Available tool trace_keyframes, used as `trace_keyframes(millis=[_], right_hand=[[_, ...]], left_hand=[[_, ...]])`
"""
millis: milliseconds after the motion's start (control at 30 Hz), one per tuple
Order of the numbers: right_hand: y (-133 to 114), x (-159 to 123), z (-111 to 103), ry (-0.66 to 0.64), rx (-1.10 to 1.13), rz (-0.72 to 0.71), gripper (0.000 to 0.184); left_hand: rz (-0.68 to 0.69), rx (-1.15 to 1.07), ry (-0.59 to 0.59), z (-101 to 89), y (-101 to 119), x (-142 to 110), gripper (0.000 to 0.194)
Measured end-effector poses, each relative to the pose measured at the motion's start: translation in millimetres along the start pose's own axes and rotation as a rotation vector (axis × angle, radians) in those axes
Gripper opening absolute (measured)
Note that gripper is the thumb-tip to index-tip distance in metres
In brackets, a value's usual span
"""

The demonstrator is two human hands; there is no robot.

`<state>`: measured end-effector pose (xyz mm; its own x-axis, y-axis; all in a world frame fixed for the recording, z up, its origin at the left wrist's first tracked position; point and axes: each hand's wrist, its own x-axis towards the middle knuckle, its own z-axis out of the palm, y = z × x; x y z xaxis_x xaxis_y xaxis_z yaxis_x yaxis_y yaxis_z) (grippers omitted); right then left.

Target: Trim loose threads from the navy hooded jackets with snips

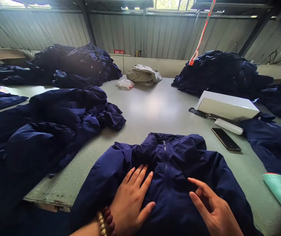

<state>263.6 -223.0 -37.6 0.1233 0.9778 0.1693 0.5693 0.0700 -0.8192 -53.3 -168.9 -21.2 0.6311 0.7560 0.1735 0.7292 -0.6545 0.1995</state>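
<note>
Your left grip [130, 196] lay spread flat and your right grip [212, 206] stood open, fingers apart, on the navy-blue nylon zip jacket [172, 170] at the near edge of the grey-green table [155, 108], where a hasty sweep could have rucked the fabric or knocked the slim black smartphone [226, 139] nearby.
</note>
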Motion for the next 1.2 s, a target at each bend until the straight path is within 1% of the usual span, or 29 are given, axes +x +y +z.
trace_keyframes(millis=[67,100,167,200,233,300,367,400,433,467,500,533,567,633,667,733,800,900,1067,1200], right_hand=[[-6,-7,-5,0.004,0.031,-0.004,0.043],[-13,-6,-8,0.004,0.048,-0.003,0.042],[-38,4,-15,0.0,0.093,-0.013,0.038],[-54,13,-18,0.005,0.124,-0.037,0.036],[-72,24,-21,0.011,0.158,-0.073,0.035],[-105,55,-22,0.054,0.249,-0.141,0.033],[-124,93,-14,0.065,0.347,-0.202,0.036],[-125,113,-8,0.083,0.366,-0.253,0.039],[-121,133,0,0.105,0.345,-0.307,0.041],[-111,150,8,0.121,0.286,-0.336,0.042],[-97,165,16,0.123,0.21,-0.333,0.043],[-80,176,23,0.116,0.156,-0.307,0.044],[-62,184,29,0.113,0.125,-0.273,0.046],[-30,193,34,0.061,0.106,-0.166,0.051],[-18,194,34,0.027,0.119,-0.114,0.053],[-4,196,32,-0.029,0.16,-0.032,0.058],[0,198,28,-0.047,0.201,0.008,0.06],[-5,201,25,-0.045,0.245,0.032,0.058],[-12,198,25,-0.014,0.214,-0.003,0.047],[-13,196,24,-0.005,0.184,-0.027,0.044]], left_hand=[[-0.027,-0.046,0.015,-8.2,4,-3,0.08],[-0.051,-0.075,0.031,-15.2,7,0,0.074],[-0.086,-0.136,0.07,-33.3,13,19,0.057],[-0.092,-0.165,0.091,-42.7,18,33,0.049],[-0.059,-0.192,0.109,-51.0,22,51,0.043],[0.005,-0.232,0.148,-59.8,29,92,0.031],[0.024,-0.185,0.18,-55.0,29,134,0.024],[0.053,-0.114,0.156,-47.9,25,151,0.022],[0.067,-0.041,0.134,-38.8,18,165,0.021],[0.072,-0.005,0.108,-28.8,10,175,0.019],[0.075,-0.002,0.084,-19.0,-1,181,0.022],[0.067,-0.017,0.083,-10.4,-11,183,0.029],[0.048,-0.042,0.089,-3.6,-22,182,0.038],[0.01,-0.089,0.113,3.8,-40,176,0.056],[-0.006,-0.103,0.121,4.7,-46,173,0.062],[-0.021,-0.111,0.126,3.5,-53,170,0.067],[-0.03,-0.115,0.129,1.2,-54,172,0.066],[-0.023,-0.15,0.131,-0.6,-52,177,0.062],[-0.001,-0.2,0.159,-2.4,-52,180,0.059],[0.012,-0.223,0.164,-4.5,-50,181,0.055]])
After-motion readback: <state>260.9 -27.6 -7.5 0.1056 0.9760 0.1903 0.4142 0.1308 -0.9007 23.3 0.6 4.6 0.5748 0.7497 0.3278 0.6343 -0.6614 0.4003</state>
